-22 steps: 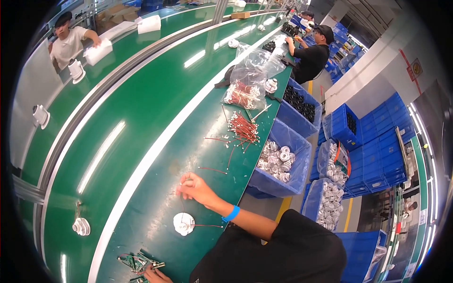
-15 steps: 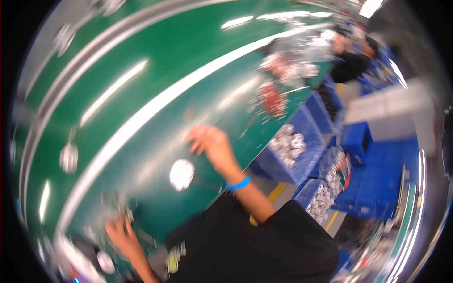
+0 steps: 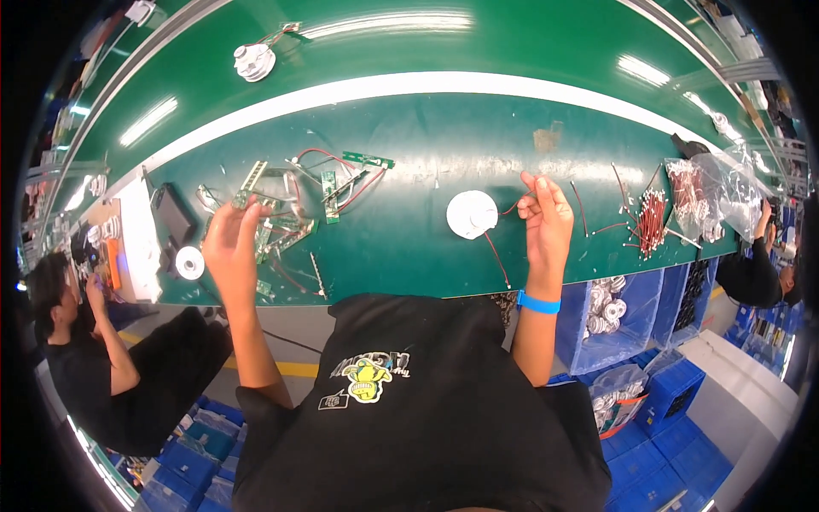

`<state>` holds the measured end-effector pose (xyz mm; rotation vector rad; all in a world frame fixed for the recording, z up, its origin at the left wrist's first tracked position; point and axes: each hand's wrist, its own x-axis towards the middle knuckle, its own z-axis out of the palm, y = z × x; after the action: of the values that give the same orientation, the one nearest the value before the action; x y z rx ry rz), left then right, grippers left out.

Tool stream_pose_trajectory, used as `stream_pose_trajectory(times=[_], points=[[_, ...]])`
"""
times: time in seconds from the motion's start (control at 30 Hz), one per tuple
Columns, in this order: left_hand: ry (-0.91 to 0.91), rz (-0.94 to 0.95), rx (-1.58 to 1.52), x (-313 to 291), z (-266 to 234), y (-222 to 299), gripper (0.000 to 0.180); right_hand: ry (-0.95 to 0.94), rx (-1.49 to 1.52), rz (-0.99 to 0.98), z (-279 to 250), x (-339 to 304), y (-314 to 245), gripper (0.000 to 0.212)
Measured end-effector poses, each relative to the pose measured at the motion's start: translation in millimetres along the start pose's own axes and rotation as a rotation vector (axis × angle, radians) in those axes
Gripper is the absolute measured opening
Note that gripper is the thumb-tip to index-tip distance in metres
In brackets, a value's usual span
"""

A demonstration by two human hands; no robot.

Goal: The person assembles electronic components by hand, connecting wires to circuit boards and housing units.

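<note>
My left hand (image 3: 232, 243) is closed, its thumb and forefinger pinching a narrow green circuit board strip (image 3: 251, 181) at the edge of a tangle of wired boards. A white round disc-shaped part (image 3: 472, 214) lies on the green table, left of my right hand (image 3: 546, 224). From this disc one short red-and-black wire (image 3: 509, 207) runs up to my right fingertips, which are pinched on it. A second wire (image 3: 497, 258) from the disc trails toward the table's front edge. Several more green boards (image 3: 331, 198) with wires lie right of my left hand.
Loose wires and a red wire bundle (image 3: 652, 224) lie at the right, beside clear plastic bags (image 3: 735, 189). A blue bin (image 3: 627, 337) of white round parts stands below the front edge. A white ring (image 3: 189, 263) lies left. Co-workers (image 3: 128, 341) sit at both sides.
The view has swung round and sharpened. My left hand now shows a board strip between its fingers. My right hand's fingers have drawn together on the disc's wire.
</note>
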<state>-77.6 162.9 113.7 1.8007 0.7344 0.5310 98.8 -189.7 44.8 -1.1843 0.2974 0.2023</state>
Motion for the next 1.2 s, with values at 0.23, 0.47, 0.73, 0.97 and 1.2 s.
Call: stream_pose_trajectory(times=[0.23, 0.47, 0.73, 0.97, 1.2], points=[[0.197, 0.555, 0.335, 7, 15, 8, 0.017, -0.109, 0.065, -0.001, -3, -7, 7, 0.024], [-0.232, 0.535, -0.358, 16, 47, 16, 0.012, -0.135, -0.141, -0.032, 10, -24, -2, 0.022], [-0.541, 0.028, -0.570, -3, 124, 31, 0.015, -0.172, -0.220, -0.170, 27, -45, -11, 0.016], [-0.714, -0.080, -0.447, -7, 145, 24, 0.016, -0.266, -0.414, -0.323, 40, -58, -16, 0.013], [-0.405, 0.313, 0.086, -7, 161, 20, 0.037, -0.229, -0.469, -0.290, 42, -55, -17, 0.013]])
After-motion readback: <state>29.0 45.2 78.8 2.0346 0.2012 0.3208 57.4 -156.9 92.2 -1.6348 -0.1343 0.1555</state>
